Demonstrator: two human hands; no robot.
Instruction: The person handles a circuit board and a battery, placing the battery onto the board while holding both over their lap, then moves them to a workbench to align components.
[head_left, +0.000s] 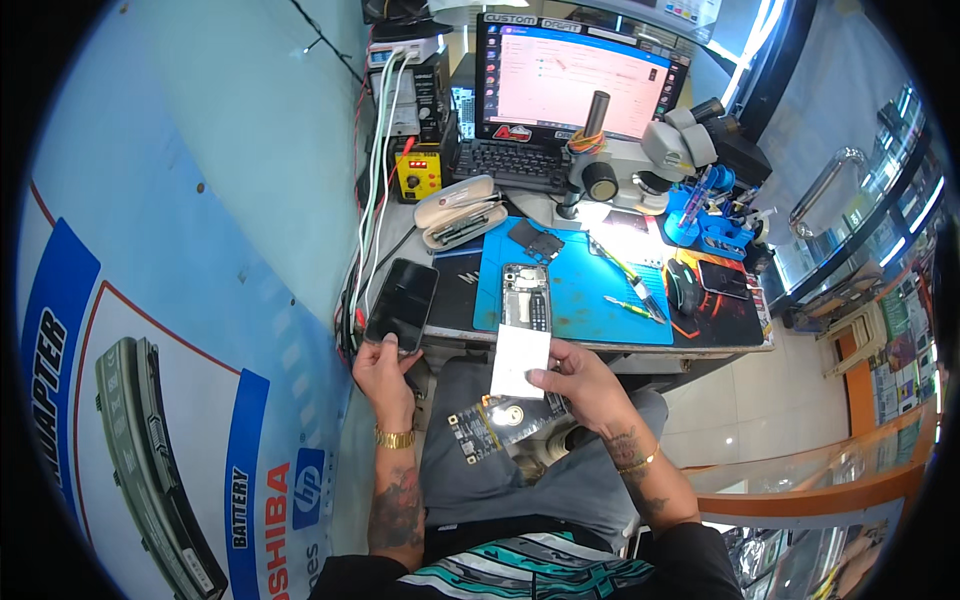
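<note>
At the left front edge of the bench, my left hand (383, 372) grips the lower end of a dark-screened smartphone (408, 296), tilted with its screen up. My right hand (580, 382) pinches a white card or folded paper (519, 358), thumb on top. That card overlaps the lower end of an opened phone (526, 285) with its inside parts exposed, lying on a blue work mat (490, 300). Over my lap is a dark flat piece with light markings and a round spot (487, 428); whether my right fingers also hold it, I cannot tell.
A microscope (640, 165), keyboard (510, 165) and lit monitor (575, 80) stand behind the mat. Nearby are an open case (460, 212), a tweezers-like tool (632, 307), a blue tool holder (690, 220), a mouse (682, 285) and another phone (722, 279). Cables hang left.
</note>
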